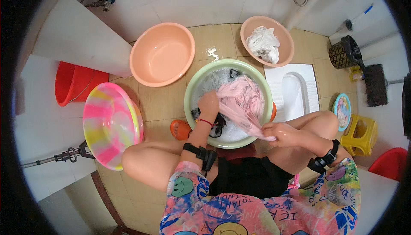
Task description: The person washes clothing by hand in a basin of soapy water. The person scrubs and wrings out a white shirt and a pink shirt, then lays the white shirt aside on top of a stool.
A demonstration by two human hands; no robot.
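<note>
A pale green basin [188,85] of sudsy water stands before me between my knees. Inside it lies a bunched pink garment [245,93], with one stretch drawn out towards the near right rim. My right hand [281,134] grips the end of that stretch just over the rim. On the left side of the basin, my left hand [208,103] is closed at the garment's left edge; its fingertips are hidden from me. Dark cloth [219,124] lies partly under my left wrist in the foam [232,132]. A small black piece [234,73] shows near the far rim.
Beyond the basin stand a peach basin [162,54] and another peach basin [284,47] holding white cloth [264,44]. A pink-and-yellow basin [112,126] leans at left beside a red bucket [75,82]. At right are a squat toilet [293,89], a yellow stool [359,135] and a brush head [375,85].
</note>
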